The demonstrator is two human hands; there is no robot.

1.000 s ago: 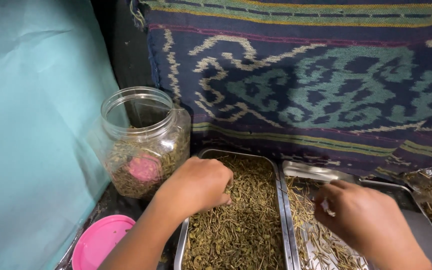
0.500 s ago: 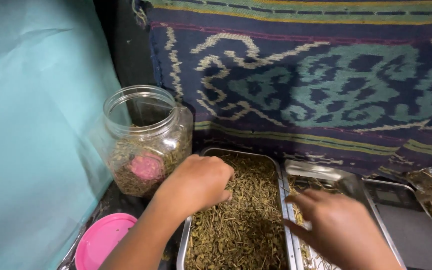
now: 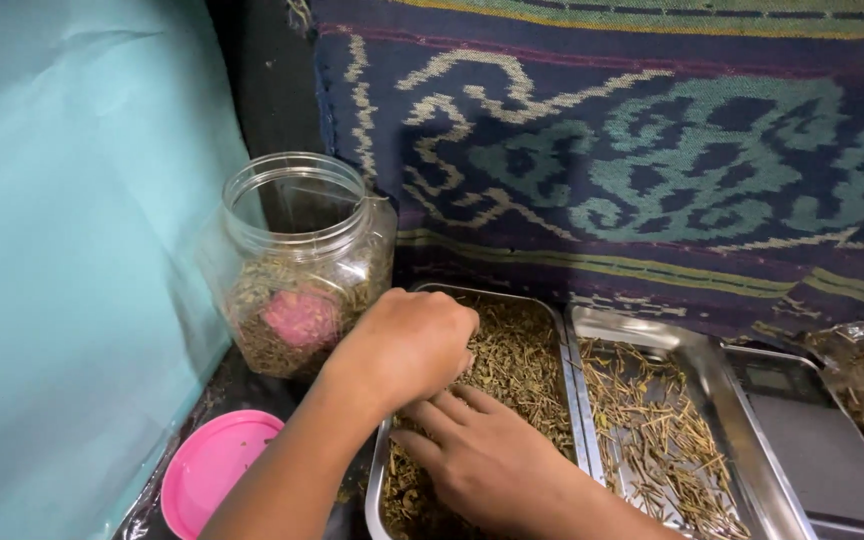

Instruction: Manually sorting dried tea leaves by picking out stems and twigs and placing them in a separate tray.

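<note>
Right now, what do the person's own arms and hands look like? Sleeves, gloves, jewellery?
Both are bare. The left hand and its forearm show no sleeve, glove, ring, watch or bracelet. The right hand is likewise ungloved and unadorned, with no sleeve in view.

Two hands in a tray of dried herbs

The left hand [image 3: 407,345] and right hand [image 3: 487,455] press into the leaf-filled metal tray [image 3: 564,345], beside a stem tray [image 3: 697,365], an open clear jar [image 3: 297,265] and a pink lid [image 3: 214,470].
</note>
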